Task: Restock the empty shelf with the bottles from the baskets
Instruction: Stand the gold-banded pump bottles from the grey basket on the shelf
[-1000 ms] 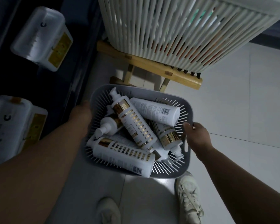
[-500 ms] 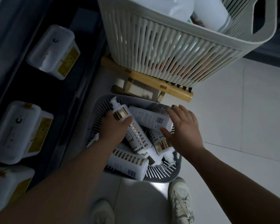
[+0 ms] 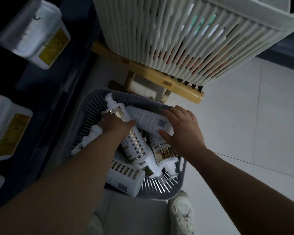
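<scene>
A grey slotted basket [image 3: 159, 188] sits on the floor in front of my feet, filled with several white pump bottles with gold bands. My left hand [image 3: 115, 124] is wrapped around the upper part of a long pump bottle [image 3: 134, 146] lying on top of the pile. My right hand [image 3: 182, 129] lies over a white bottle with a barcode [image 3: 146, 118], fingers spread on it and thumb against its end. Another bottle [image 3: 165, 155] lies under my right wrist, pump pointing toward me.
A tall white slatted basket [image 3: 185, 36] stands on a wooden stool [image 3: 153, 73] just behind the grey basket. On the left, dark shelving [image 3: 46, 106] holds big white jugs with yellow labels [image 3: 34, 31]. White tiled floor [image 3: 253, 124] lies to the right. My shoes [image 3: 182, 212] are below the basket.
Both hands left the basket's rim and went into the basket. The left hand closed around the long pump bottle; the right settled onto the barcode bottle.
</scene>
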{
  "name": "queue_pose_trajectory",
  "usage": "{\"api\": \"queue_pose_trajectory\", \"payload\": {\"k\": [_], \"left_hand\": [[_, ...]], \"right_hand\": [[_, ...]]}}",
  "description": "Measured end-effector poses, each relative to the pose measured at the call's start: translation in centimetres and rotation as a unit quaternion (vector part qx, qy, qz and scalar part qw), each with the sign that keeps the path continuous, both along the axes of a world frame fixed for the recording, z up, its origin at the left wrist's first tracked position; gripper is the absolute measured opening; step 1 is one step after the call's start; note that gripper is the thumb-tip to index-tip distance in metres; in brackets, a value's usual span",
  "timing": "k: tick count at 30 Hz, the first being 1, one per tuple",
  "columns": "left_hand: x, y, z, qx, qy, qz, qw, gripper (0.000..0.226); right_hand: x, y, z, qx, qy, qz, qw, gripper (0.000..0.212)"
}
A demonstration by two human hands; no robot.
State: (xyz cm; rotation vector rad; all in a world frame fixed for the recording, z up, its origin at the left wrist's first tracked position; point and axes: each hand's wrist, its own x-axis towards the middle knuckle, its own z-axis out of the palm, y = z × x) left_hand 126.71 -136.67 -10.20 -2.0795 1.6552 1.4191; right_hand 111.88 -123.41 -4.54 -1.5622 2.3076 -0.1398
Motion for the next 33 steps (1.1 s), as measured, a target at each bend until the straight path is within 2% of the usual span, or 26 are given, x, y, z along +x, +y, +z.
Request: {"api": "queue_pose_trajectory", "payload": {"k": [2,4,7,11,15,21,24,26,29,33], "left_hand": [[-0.7,0.8,0.3,0.006,-0.001,0.028,1.0,0.112],[-0.9,0.9,0.3,0.009,0.006,0.043,0.999,0.113],[0.2,0.8,0.2,0.0,0.075,0.109,0.991,0.109],[2.1,0.6,2.0,0.005,0.167,0.195,0.966,0.089],[4.7,-1.3,5.4,-0.031,0.203,0.198,0.958,0.065],[9.2,-2.5,8.3,-0.132,0.209,0.163,0.955,0.075],[10.6,-2.3,8.3,-0.149,0.211,0.156,0.953,0.074],[11.2,-2.2,7.9,-0.153,0.217,0.157,0.951,0.08],[11.8,-1.9,7.8,-0.152,0.214,0.171,0.95,0.086],[12.2,-1.7,9.8,-0.159,0.21,0.185,0.947,0.083]], "right_hand": [[-0.2,-0.1,-0.2,0.003,-0.002,0.006,1.0,0.064],[-0.4,-0.2,-0.4,0.002,0.004,0.017,1.0,0.064],[-0.2,-0.5,-0.5,-0.002,0.01,0.023,1.0,0.063],[0.4,-1.0,-0.7,-0.005,0.014,0.039,0.999,0.061],[1.4,-2.5,-0.8,0.006,0.003,0.05,0.999,0.063],[2.5,-4.8,-2.4,0.121,0.064,0.088,0.987,0.07],[3.1,-5.7,-3.7,0.167,0.098,0.102,0.976,0.077],[3.3,-6.1,-4.4,0.191,0.137,0.109,0.966,0.082],[3.4,-6.5,-4.2,0.193,0.167,0.12,0.959,0.071],[3.8,-6.0,-1.6,0.182,0.122,0.106,0.97,0.064]]}}
